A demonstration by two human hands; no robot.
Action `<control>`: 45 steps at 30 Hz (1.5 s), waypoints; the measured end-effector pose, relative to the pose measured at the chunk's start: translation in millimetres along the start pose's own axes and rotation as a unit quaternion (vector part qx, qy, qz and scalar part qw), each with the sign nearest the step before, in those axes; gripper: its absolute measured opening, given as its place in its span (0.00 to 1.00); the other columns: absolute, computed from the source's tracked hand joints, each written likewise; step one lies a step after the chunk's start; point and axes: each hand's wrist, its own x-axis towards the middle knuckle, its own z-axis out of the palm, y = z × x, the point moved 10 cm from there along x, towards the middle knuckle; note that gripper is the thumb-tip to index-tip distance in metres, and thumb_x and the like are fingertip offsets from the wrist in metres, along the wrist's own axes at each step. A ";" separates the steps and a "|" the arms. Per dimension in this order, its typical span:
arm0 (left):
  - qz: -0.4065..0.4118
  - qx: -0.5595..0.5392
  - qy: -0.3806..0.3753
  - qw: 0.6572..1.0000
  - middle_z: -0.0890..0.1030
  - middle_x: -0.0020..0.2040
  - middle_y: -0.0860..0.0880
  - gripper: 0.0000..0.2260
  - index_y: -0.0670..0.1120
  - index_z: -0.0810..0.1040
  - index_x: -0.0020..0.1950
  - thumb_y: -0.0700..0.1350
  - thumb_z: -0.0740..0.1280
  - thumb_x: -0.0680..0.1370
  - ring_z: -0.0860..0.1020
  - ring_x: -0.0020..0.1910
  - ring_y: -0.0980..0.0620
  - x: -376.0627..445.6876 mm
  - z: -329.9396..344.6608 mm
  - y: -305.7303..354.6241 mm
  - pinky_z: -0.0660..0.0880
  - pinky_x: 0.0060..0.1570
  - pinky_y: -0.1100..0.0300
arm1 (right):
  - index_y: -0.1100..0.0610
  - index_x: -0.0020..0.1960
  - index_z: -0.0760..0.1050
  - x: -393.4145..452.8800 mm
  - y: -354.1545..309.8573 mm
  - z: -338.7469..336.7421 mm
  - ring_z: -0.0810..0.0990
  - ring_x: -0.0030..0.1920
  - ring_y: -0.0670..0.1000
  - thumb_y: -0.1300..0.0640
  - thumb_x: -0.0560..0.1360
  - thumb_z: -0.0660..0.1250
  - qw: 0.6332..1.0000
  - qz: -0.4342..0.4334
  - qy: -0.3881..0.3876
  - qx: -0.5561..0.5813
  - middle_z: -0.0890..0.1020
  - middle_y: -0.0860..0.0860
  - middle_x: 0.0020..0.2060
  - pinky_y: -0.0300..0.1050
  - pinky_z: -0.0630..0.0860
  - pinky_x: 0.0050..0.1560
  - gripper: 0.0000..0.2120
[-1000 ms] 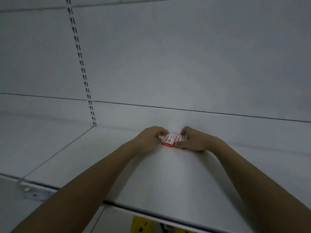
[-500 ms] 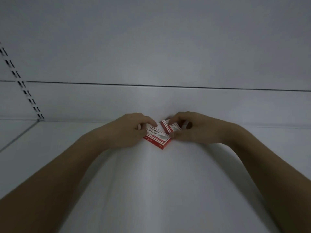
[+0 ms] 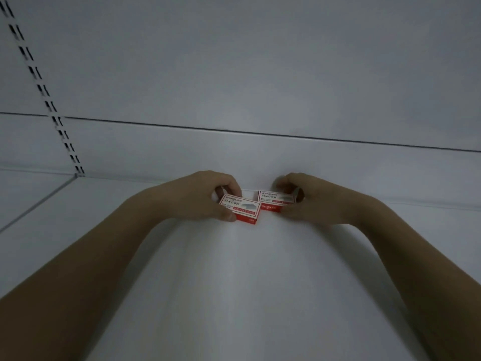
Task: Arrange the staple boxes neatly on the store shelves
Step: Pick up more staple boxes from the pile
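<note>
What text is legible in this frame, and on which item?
"wengu": top face of the left staple box, held by the left hand.
"24/6": same face, second line.
"wengu", "24/6": top face of the right staple box, held by the right hand.
"engu": its red front edge, partly hidden.
Remaining small print: too blurred to read.

back panel (image 3: 260, 61): plain grey-white, fills upper half of frame | horizontal seam (image 3: 286, 135): thin dark line across panel, mid-frame, dropping slightly toward right edge | slotted upright (image 3: 41, 84): paired dark slots running diagonally from upper left corner down to the left mid-frame, blurred
</note>
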 end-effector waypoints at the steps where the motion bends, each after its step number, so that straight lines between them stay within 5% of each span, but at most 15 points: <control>1: -0.003 -0.002 0.005 1.000 0.77 0.45 0.61 0.15 0.54 0.78 0.54 0.49 0.76 0.70 0.73 0.42 0.67 -0.1 -2.3 -1.5 0.67 0.40 0.73 | 0.50 0.66 0.70 0.5 -1.8 0.7 0.74 0.53 0.45 0.48 0.72 0.71 1.000 -0.008 0.002 -0.012 0.74 0.46 0.57 0.38 0.71 0.56 0.24; 5: -0.011 -0.045 0.031 0.998 0.82 0.46 0.57 0.14 0.56 0.79 0.52 0.47 0.77 0.69 0.78 0.44 0.62 -0.3 -10.8 -7.3 0.74 0.41 0.66 | 0.47 0.60 0.76 1.6 -5.5 -0.6 0.75 0.47 0.41 0.49 0.71 0.72 0.999 -0.033 0.024 0.006 0.75 0.43 0.51 0.30 0.70 0.45 0.18; 10: 0.020 -0.096 0.139 0.985 0.83 0.48 0.53 0.16 0.51 0.80 0.51 0.38 0.78 0.67 0.81 0.40 0.55 -4.7 -42.5 -4.3 0.78 0.44 0.59 | 0.48 0.61 0.78 1.7 -7.9 -17.2 0.76 0.49 0.44 0.48 0.70 0.73 0.993 -0.066 0.102 -0.005 0.77 0.43 0.51 0.37 0.72 0.50 0.20; 14: 0.054 -0.098 0.296 0.949 0.80 0.51 0.54 0.20 0.50 0.78 0.53 0.35 0.77 0.67 0.79 0.41 0.56 -19.3 -75.6 7.8 0.78 0.42 0.64 | 0.52 0.63 0.77 -9.5 -15.3 -56.2 0.78 0.46 0.45 0.58 0.70 0.74 0.966 -0.116 0.223 0.061 0.77 0.47 0.53 0.42 0.77 0.50 0.21; 18: 0.072 -0.107 0.354 0.926 0.79 0.52 0.52 0.20 0.50 0.78 0.54 0.36 0.77 0.67 0.80 0.43 0.52 -30.0 -88.6 15.8 0.79 0.45 0.56 | 0.54 0.64 0.76 -20.5 -22.8 -74.7 0.79 0.48 0.46 0.66 0.70 0.72 0.934 -0.161 0.298 0.115 0.76 0.47 0.54 0.45 0.79 0.49 0.23; 26: 0.086 -0.034 0.353 0.931 0.78 0.54 0.52 0.20 0.47 0.78 0.58 0.38 0.77 0.68 0.78 0.41 0.51 -24.7 -79.9 19.8 0.78 0.41 0.60 | 0.57 0.65 0.75 -21.9 -35.2 -61.6 0.76 0.52 0.46 0.66 0.71 0.72 0.921 -0.210 0.320 0.079 0.76 0.51 0.55 0.37 0.76 0.52 0.23; 31: 0.105 -0.023 0.328 0.939 0.78 0.52 0.52 0.19 0.45 0.78 0.57 0.45 0.74 0.67 0.75 0.43 0.64 -16.3 -68.4 15.9 0.71 0.42 0.70 | 0.57 0.65 0.75 -19.1 -33.1 -54.0 0.73 0.53 0.44 0.65 0.71 0.72 0.919 -0.199 0.336 0.046 0.74 0.53 0.57 0.31 0.73 0.54 0.23; 34: 0.112 -0.044 0.317 0.941 0.78 0.51 0.53 0.19 0.43 0.79 0.57 0.41 0.76 0.67 0.73 0.45 0.67 -13.5 -66.8 16.7 0.67 0.44 0.75 | 0.56 0.65 0.75 -21.0 -27.0 -58.2 0.72 0.52 0.42 0.68 0.70 0.72 0.915 -0.170 0.362 0.052 0.73 0.53 0.57 0.27 0.71 0.54 0.25; 40: 0.106 -0.107 0.307 0.940 0.78 0.51 0.50 0.18 0.43 0.79 0.56 0.37 0.76 0.67 0.73 0.39 0.63 -16.8 -65.0 25.6 0.67 0.41 0.76 | 0.52 0.64 0.76 -44.3 -24.4 -64.5 0.76 0.51 0.45 0.66 0.71 0.72 0.933 -0.079 0.345 0.067 0.75 0.48 0.55 0.35 0.75 0.52 0.23; 45: 0.111 -0.182 0.258 0.942 0.78 0.51 0.53 0.17 0.46 0.79 0.56 0.38 0.76 0.69 0.73 0.35 0.68 -16.4 -52.3 42.2 0.67 0.38 0.75 | 0.52 0.63 0.76 -100.5 -17.4 -60.0 0.77 0.47 0.41 0.65 0.71 0.72 0.932 0.009 0.355 0.067 0.75 0.46 0.51 0.25 0.70 0.46 0.22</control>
